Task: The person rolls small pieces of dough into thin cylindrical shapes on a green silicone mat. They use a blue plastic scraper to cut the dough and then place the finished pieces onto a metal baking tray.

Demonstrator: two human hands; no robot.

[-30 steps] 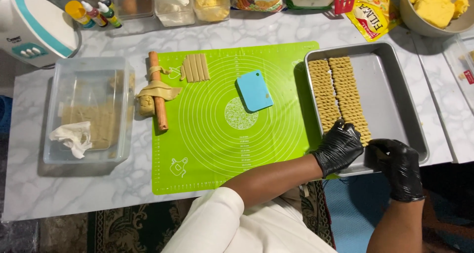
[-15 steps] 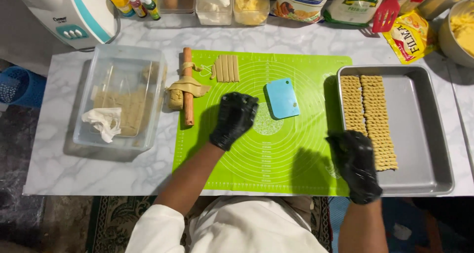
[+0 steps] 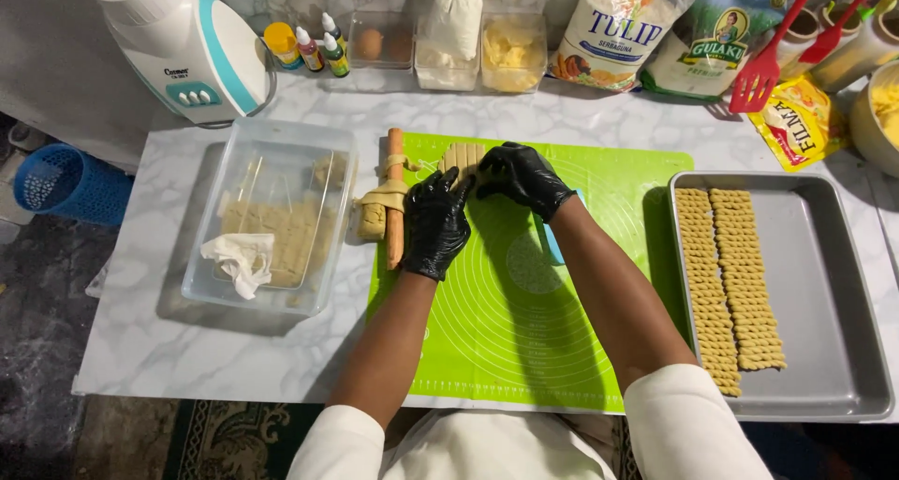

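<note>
A: Where are the person's hands?

B: Both wear black gloves and meet at the far end of the bright green silicone baking mat [image 3: 524, 349], around the mat's 11 o'clock. The left hand [image 3: 435, 222] lies with its fingers stretched toward the small row of pale dough strips [image 3: 459, 155]; the fingertips reach the strips' near edge. The right hand [image 3: 520, 178] curls over the same strips from their 3 o'clock side.

A: Is either hand gripping anything?

B: The left hand is open and fairly flat, holding nothing. The right hand's fingers are bent down onto the dough, but whether they pinch a strip cannot be told.

A: What lies beside them?

B: At the left hand's 9 o'clock, touching or nearly so, an orange wooden rolling pin [image 3: 395, 194] lies lengthwise along the mat's edge, with a band of dough draped over it. Further out at 9 o'clock stands a clear rectangular plastic container [image 3: 267, 218] with a slab of dough and a crumpled white tissue [image 3: 239, 260] inside. A light blue plastic scraper [image 3: 552, 251] peeks out under the right forearm.

A: And at 3 o'clock?

B: A grey rectangular metal baking tray [image 3: 824, 283], well apart from the hands, holds two long rows of twisted dough sticks [image 3: 730, 283].
</note>
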